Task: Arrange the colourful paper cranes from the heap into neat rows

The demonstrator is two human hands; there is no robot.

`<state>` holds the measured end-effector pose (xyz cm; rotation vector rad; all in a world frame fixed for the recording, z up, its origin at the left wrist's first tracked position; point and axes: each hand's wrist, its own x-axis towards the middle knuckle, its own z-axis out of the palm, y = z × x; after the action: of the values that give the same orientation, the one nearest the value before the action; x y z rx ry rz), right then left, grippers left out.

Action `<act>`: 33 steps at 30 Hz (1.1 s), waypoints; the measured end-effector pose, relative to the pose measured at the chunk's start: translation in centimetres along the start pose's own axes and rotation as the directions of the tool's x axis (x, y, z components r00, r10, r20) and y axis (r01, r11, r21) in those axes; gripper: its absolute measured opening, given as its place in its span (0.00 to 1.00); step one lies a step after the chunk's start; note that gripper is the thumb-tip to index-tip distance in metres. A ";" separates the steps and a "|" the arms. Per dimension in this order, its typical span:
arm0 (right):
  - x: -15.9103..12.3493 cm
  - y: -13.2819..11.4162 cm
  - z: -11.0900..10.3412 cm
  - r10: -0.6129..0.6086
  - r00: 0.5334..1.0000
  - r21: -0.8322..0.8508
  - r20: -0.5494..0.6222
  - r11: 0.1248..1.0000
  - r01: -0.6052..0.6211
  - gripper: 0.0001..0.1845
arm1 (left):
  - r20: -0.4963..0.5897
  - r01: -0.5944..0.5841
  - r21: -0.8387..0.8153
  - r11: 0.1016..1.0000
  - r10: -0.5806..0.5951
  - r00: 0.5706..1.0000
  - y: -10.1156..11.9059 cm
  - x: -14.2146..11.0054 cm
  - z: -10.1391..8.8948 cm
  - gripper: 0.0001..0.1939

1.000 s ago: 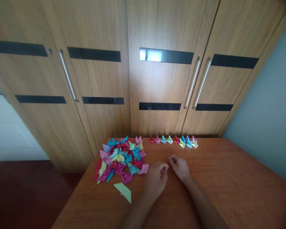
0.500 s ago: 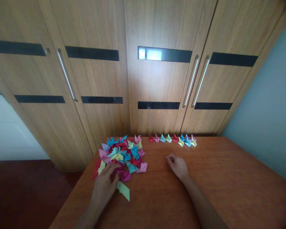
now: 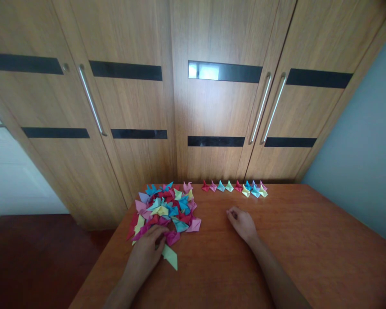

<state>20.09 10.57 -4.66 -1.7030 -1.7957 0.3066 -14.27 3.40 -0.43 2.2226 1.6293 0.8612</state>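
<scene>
The left hand [image 3: 150, 243] bends over the near edge of the paper pile [image 3: 161, 210], its grip hidden, so I cannot tell if it pinches; the right hand [image 3: 242, 224], loosely closed, rests on the surface [image 3: 212, 270] before a paper row [image 3: 221, 186], seemingly spaced to keep pieces distinct.

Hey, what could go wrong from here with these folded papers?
The left hand at the near edge of the paper pile might crush pieces. The light green paper, partly hidden by that hand, could get creased. The paper row near the far edge of the table might scatter if bumped.
</scene>
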 end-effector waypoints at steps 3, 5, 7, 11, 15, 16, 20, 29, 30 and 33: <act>0.0 0.0 0.0 -0.013 1.000 0.003 -0.004 1.000 0.013 0.13 | 0.015 0.010 -0.012 1.000 -0.009 1.000 -0.2 0.0 0.0 0.12; -0.1 -0.1 -0.1 -0.008 1.000 0.004 0.000 1.000 0.008 0.13 | 0.008 0.012 -0.024 1.000 -0.012 1.000 -0.4 0.0 0.0 0.11; -0.1 -0.2 -0.2 0.003 1.000 0.005 0.007 1.000 -0.003 0.13 | -0.026 0.014 -0.035 0.999 -0.015 1.000 -0.7 0.1 0.1 0.10; 0.0 -0.5 -0.4 0.015 1.000 0.010 0.017 1.000 -0.015 0.13 | -0.141 0.039 -0.078 0.996 -0.050 0.989 -0.7 0.1 0.0 0.11; 0.1 -0.5 -0.4 0.019 1.000 0.003 0.023 1.000 -0.019 0.13 | -0.262 0.064 -0.162 0.985 -0.105 0.959 1.2 0.5 -0.4 0.13; 0.1 -0.5 -0.4 0.016 1.000 0.001 0.025 1.000 -0.016 0.13 | -0.282 0.051 -0.186 0.981 -0.103 0.954 2.0 0.7 -0.6 0.13; 0.2 -0.3 -0.4 0.009 0.999 0.031 0.042 0.999 -0.010 0.12 | -0.331 -0.036 -0.254 0.967 -0.052 0.942 6.5 3.0 -1.1 0.12; 0.8 0.5 -0.8 0.086 0.996 0.514 0.038 0.853 -0.094 0.18 | -0.224 -0.168 -0.390 0.905 0.084 0.971 14.7 9.7 5.9 0.10; 0.9 0.7 -1.1 0.121 0.992 0.591 0.033 0.798 -0.117 0.19 | -0.219 -0.158 -0.384 0.910 0.077 0.973 14.9 10.0 7.2 0.11; 1.0 1.1 -2.0 0.243 0.969 0.793 0.044 0.581 -0.182 0.19 | -0.183 -0.120 -0.343 0.932 0.059 0.981 14.8 10.4 10.8 0.12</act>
<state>22.20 11.15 -3.55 -1.2170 -1.0912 0.9835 5.70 9.54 2.01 2.0275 1.3173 1.2878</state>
